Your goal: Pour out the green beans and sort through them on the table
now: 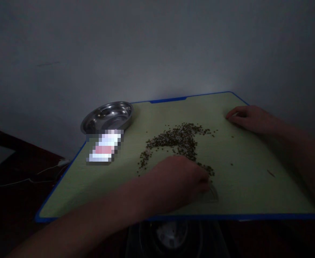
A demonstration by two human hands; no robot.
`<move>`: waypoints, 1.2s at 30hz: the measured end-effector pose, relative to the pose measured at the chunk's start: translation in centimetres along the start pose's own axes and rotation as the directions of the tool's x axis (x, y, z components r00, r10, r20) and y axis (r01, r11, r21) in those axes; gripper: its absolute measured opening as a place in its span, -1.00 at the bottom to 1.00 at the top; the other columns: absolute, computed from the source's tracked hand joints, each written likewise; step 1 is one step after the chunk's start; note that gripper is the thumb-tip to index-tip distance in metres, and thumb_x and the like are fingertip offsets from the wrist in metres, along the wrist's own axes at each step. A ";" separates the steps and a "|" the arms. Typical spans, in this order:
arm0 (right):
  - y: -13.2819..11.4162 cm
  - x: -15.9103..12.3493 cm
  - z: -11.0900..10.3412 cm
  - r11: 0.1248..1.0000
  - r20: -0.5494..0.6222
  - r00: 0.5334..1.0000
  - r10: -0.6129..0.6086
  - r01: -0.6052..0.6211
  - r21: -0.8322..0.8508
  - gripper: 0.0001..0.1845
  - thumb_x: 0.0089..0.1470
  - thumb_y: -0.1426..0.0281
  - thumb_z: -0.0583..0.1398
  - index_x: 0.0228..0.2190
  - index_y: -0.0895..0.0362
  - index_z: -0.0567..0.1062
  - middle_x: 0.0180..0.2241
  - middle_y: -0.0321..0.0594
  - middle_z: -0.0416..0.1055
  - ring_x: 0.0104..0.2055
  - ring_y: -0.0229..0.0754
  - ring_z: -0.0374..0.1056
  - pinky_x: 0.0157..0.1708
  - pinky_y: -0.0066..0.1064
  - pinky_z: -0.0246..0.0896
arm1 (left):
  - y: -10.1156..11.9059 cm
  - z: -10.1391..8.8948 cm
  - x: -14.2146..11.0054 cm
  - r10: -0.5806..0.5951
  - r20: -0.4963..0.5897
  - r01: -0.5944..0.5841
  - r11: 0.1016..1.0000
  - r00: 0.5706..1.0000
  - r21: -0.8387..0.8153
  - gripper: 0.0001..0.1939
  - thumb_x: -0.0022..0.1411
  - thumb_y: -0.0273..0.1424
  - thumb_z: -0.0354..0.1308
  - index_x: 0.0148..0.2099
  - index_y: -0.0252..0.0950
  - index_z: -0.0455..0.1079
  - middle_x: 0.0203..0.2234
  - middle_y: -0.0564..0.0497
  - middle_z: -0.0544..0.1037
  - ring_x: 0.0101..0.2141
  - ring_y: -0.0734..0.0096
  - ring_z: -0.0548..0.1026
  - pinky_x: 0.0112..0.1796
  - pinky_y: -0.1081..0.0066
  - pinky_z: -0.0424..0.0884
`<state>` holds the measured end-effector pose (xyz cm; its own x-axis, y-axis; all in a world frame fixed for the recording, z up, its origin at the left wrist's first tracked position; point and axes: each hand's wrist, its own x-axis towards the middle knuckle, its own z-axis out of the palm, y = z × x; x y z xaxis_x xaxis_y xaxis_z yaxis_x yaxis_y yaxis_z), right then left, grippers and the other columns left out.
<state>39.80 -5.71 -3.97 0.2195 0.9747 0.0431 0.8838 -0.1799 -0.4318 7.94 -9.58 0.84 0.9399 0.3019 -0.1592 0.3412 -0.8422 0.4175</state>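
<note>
Small dark brown seeds or grains (177, 138) lie spread in a loose layer over the middle of the pale green tabletop (106, 190). My left hand (182, 181) is closed, knuckles up, at the near edge of that layer, and covers part of it. The curved rim of a clear container or lid (213, 193) shows beside its fingers; whether they grip it is hidden. To the right of the grains, my right hand (247, 116) touches the table with thumb and forefinger pinched together. Anything between those fingertips is too small to make out.
A shiny steel bowl (107, 116) stands at the back left, with a lit phone (105, 147), its screen blurred out, in front. Blue edging borders the table, against a grey wall (157, 50). A round dark object (172, 234) is below the front edge; a white cable runs at left.
</note>
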 end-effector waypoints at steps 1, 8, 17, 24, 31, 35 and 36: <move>0.0 0.0 0.0 1.000 0.001 1.000 -0.002 0.002 0.001 -0.65 -0.05 0.21 0.08 -0.29 0.14 0.49 -0.41 -0.15 0.49 -0.39 -0.10 0.37 -0.36 -0.28 0.21 | -0.3 0.0 0.1 0.004 -0.015 -0.004 1.000 1.000 0.007 -0.80 0.28 -0.39 0.05 -0.27 -0.29 0.50 -0.40 -0.02 0.59 -0.36 0.39 0.52 -0.34 0.45 0.33; 0.3 0.0 0.2 1.000 -0.004 1.000 -0.012 0.012 0.013 -0.67 -0.06 0.21 0.08 -0.31 0.12 0.49 -0.43 -0.16 0.50 -0.40 -0.08 0.39 -0.38 -0.26 0.22 | -3.0 -1.3 1.2 0.020 -0.081 -0.017 0.999 0.997 0.034 -0.81 0.26 -0.39 0.08 -0.22 -0.28 0.52 -0.36 0.01 0.60 -0.36 0.45 0.49 -0.32 0.48 0.28; 0.5 0.1 0.2 0.999 0.008 0.999 -0.041 0.041 0.029 -0.67 -0.06 0.19 0.08 -0.33 0.12 0.48 -0.41 -0.14 0.51 -0.39 -0.06 0.41 -0.38 -0.25 0.27 | -5.9 -3.9 3.8 -0.027 -0.125 0.043 0.991 0.992 0.127 -0.79 0.23 -0.36 0.09 -0.19 -0.26 0.54 -0.37 0.01 0.60 -0.41 0.46 0.46 -0.36 0.45 0.25; 1.2 0.4 0.5 0.996 0.002 0.997 -0.084 0.083 0.036 -0.68 -0.08 0.18 0.08 -0.35 0.09 0.48 -0.31 -0.13 0.55 -0.28 0.00 0.44 -0.30 -0.20 0.32 | -7.2 -5.2 5.5 -0.033 -0.146 0.052 0.990 0.989 0.133 -0.77 0.20 -0.37 0.09 -0.17 -0.27 0.54 -0.33 0.00 0.61 -0.37 0.43 0.47 -0.32 0.44 0.26; 2.1 1.0 0.7 0.998 -0.016 0.998 -0.062 0.063 0.018 -0.66 -0.14 0.11 0.09 -0.38 0.02 0.50 -0.30 -0.14 0.55 -0.27 0.07 0.45 -0.26 -0.11 0.34 | -5.1 -6.6 0.5 -0.075 -0.231 0.103 0.989 0.970 0.110 -0.76 0.25 -0.34 0.02 -0.19 -0.28 0.50 -0.36 0.00 0.58 -0.42 0.49 0.43 -0.36 0.46 0.23; 2.5 1.3 1.0 0.999 0.000 1.000 -0.020 0.020 0.030 -0.64 -0.16 0.09 0.09 -0.37 0.00 0.50 -0.28 -0.12 0.56 -0.23 0.11 0.44 -0.22 -0.07 0.33 | -5.2 -5.9 -5.7 -0.415 -0.303 0.427 0.904 0.858 -0.029 -0.74 0.28 -0.26 -0.04 -0.20 -0.30 0.40 -0.47 0.01 0.53 -0.52 0.50 0.42 -0.50 0.50 0.23; 2.6 1.3 1.1 0.999 -0.003 1.000 -0.012 0.012 0.030 -0.64 -0.17 0.09 0.09 -0.37 -0.01 0.51 -0.29 -0.12 0.56 -0.23 0.11 0.44 -0.22 -0.06 0.33 | -5.3 -5.4 -7.1 -0.511 -0.272 0.504 0.858 0.815 -0.104 -0.72 0.28 -0.25 -0.06 -0.17 -0.32 0.37 -0.52 0.02 0.50 -0.56 0.50 0.41 -0.53 0.50 0.23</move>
<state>41.94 -4.76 -6.01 0.2100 0.9764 0.0506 0.8735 -0.1641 -0.4584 -0.51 -4.87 4.64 0.5938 0.7984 -0.0997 0.7668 -0.5239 0.3708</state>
